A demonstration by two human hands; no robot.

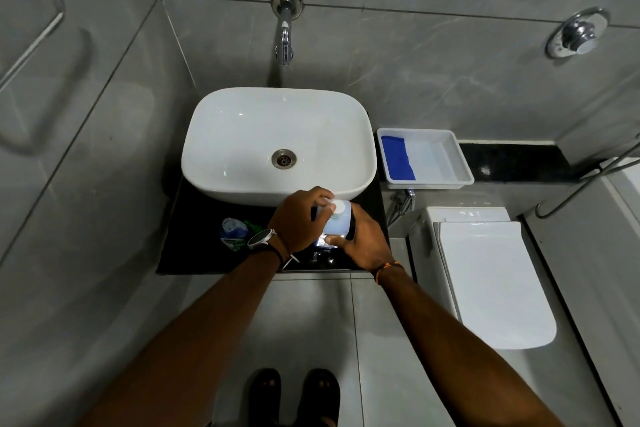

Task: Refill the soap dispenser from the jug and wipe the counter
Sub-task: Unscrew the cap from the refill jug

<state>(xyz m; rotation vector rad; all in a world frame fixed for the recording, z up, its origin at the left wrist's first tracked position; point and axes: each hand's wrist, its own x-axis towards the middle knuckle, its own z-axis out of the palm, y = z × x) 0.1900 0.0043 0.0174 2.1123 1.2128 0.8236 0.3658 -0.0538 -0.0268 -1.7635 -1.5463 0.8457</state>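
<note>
A pale blue jug (336, 226) with a white cap (338, 207) stands on the black counter (194, 246) in front of the white basin (279, 144). My left hand (300, 218) has its fingers closed on the cap. My right hand (360, 242) grips the jug's body from the right side. A clear soap dispenser bottle (232, 233) with a green label lies or stands left of my left wrist, its top open as far as I can tell. A blue cloth (397, 158) lies in a white tray (446, 156) right of the basin.
A chrome wall tap (284, 42) hangs over the basin. A white toilet (491, 281) with its lid down stands to the right, and a chrome flush knob (577, 34) is on the wall above. Grey floor tiles and my sandalled feet (294, 395) are below.
</note>
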